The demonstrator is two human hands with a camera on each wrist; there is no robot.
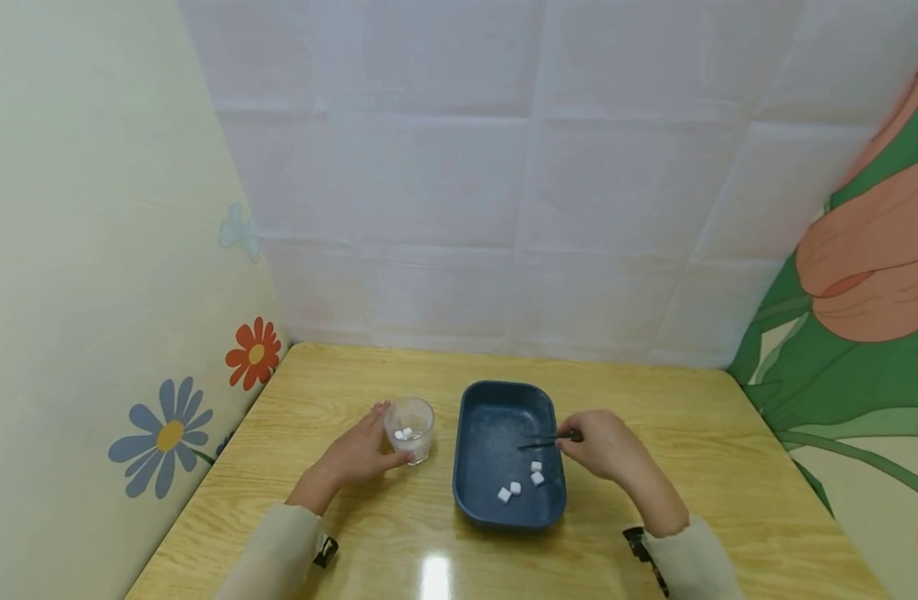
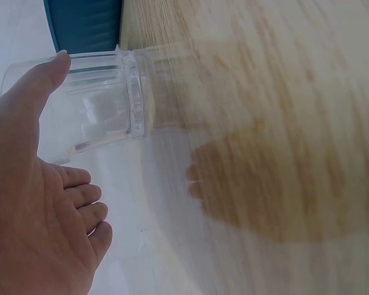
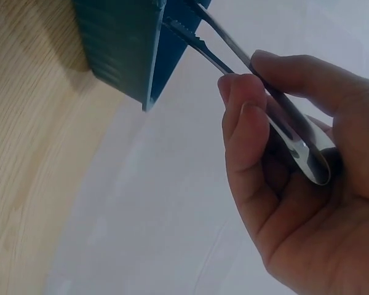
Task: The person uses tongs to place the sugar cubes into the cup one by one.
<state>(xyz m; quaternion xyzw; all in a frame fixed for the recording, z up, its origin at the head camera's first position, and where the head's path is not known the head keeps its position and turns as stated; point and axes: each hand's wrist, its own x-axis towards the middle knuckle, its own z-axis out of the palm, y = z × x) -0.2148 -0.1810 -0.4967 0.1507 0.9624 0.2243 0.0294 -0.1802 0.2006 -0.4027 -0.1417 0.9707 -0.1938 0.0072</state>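
Observation:
My left hand [image 1: 357,450] holds a clear glass [image 1: 421,450] upright on the table, its thumb along the near side and its fingers at the far side. White cubes [image 1: 403,433] lie inside the glass. My right hand [image 1: 601,446] grips small metal tongs [image 3: 289,120], thumb on one arm and fingers on the other. The tongs reach over the right rim of a dark blue tray [image 1: 489,433], their tips apart with nothing seen between them. Several white cubes [image 1: 504,495] lie in the near half of the tray.
The glass stands left of the tray on a wood-grain table [image 1: 383,533]. A white creased sheet [image 1: 459,208] hangs behind the table. Flower-patterned walls [image 1: 166,433] stand at both sides. Dark straps [image 1: 327,550] show at both wrists.

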